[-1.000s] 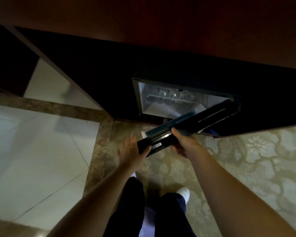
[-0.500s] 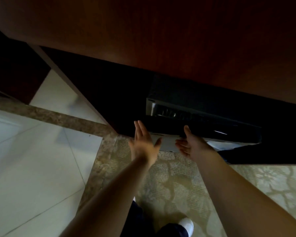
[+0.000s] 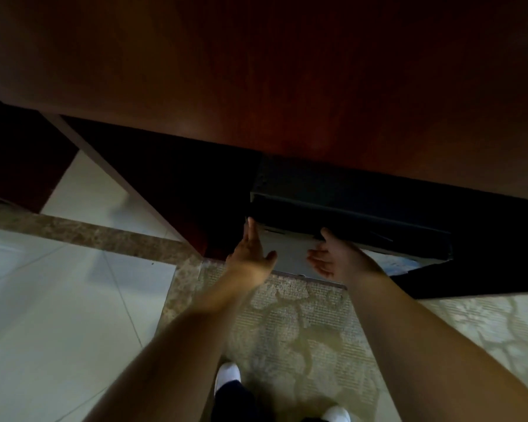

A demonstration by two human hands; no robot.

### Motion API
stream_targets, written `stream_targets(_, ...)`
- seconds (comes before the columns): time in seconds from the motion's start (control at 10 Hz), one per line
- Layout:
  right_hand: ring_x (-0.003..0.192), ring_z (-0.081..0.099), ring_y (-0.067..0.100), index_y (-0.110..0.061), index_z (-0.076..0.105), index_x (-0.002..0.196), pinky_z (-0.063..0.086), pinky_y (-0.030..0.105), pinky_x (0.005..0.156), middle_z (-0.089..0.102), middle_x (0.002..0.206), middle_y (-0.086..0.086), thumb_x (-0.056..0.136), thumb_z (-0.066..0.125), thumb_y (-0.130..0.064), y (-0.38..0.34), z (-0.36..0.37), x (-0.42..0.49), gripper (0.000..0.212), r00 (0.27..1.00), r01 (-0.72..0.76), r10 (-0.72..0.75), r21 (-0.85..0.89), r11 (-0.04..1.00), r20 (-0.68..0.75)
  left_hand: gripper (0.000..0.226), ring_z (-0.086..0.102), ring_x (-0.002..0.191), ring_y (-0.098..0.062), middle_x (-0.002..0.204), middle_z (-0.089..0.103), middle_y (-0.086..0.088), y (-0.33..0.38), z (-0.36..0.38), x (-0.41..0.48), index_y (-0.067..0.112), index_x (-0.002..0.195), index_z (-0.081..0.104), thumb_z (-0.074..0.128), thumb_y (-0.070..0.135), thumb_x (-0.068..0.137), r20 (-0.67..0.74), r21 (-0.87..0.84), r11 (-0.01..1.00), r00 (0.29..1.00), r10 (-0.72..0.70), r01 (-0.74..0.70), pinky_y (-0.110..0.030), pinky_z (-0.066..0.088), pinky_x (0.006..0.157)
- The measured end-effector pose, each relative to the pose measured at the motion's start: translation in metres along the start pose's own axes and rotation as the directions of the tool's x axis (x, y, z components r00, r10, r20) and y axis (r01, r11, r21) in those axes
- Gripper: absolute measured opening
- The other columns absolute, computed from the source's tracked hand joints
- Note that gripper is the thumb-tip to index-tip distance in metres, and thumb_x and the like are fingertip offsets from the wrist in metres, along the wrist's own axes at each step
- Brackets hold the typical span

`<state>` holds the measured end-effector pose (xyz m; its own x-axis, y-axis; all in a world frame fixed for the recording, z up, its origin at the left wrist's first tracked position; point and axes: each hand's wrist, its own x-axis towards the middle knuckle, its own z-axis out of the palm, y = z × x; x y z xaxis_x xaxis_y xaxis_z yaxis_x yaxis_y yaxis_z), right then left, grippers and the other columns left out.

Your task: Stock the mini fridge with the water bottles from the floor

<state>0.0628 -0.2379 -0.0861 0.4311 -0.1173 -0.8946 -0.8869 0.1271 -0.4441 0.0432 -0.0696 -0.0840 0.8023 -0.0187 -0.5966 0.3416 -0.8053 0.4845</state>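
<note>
Fridge door [image 3: 348,219] now almost shut, left hand [image 3: 250,254] and right hand [image 3: 333,258] open-fingered against it.

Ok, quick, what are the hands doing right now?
Left hand: open, fingers straight, fingertips at the fridge door.
Right hand: open, at the door's lower edge, holding nothing.

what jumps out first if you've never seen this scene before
Two bare arms reach forward at centre, the left hand and right hand open at the black mini fridge door under a dark wooden cabinet. Below them, patterned carpet meets pale floor tiles on the left.
</note>
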Motion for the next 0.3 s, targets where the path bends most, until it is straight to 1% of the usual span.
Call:
stream_targets(0.1, 0.072, 0.06, 0.016, -0.004, 0.054, 0.123, 0.047, 0.03, 0.072, 0.062, 0.082, 0.003, 0.098, 0.042, -0.038, 0.01, -0.012, -0.016, 0.044, 1.0, -0.012, 0.014, -0.237, 0.971, 0.009, 0.057, 0.058, 0.108, -0.022, 0.142, 0.045, -0.01, 0.005, -0.012, -0.014, 0.017, 0.148, 0.025, 0.039, 0.039, 0.097, 0.238, 0.101, 0.994, 0.969, -0.071, 0.048, -0.031, 0.047, 0.088)
stream_targets(0.2, 0.074, 0.059, 0.019, -0.004, 0.05, 0.123, 0.045, 0.028, 0.07, 0.062, 0.086, 0.006, 0.099, 0.042, -0.033, 0.015, -0.017, -0.044, 0.038, 0.999, 0.046, -0.045, -0.522, 0.851, 0.015, 0.049, 0.051, 0.12, -0.025, 0.134, 0.051, -0.01, 0.014, -0.014, -0.045, 0.006, 0.131, 0.05, 0.036, 0.041, 0.098, 0.449, 0.264, 0.963, 0.891, -0.072, -0.055, -0.032, 0.04, 0.098)
stream_targets(0.3, 0.07, 0.054, 0.016, -0.011, 0.053, 0.108, 0.041, 0.025, 0.062, 0.057, 0.096, 0.009, 0.098, 0.044, -0.028, 0.016, -0.026, -0.08, 0.022, 0.983, 0.179, -0.145, -0.747, 0.641, 0.111, 0.038, 0.055, 0.099, -0.026, 0.108, 0.057, -0.014, 0.028, -0.021, -0.074, 0.007, 0.107, 0.058, 0.038, 0.038, 0.098, 0.463, 0.239, 0.969, 0.885, -0.05, -0.07, -0.03, 0.039, 0.082)
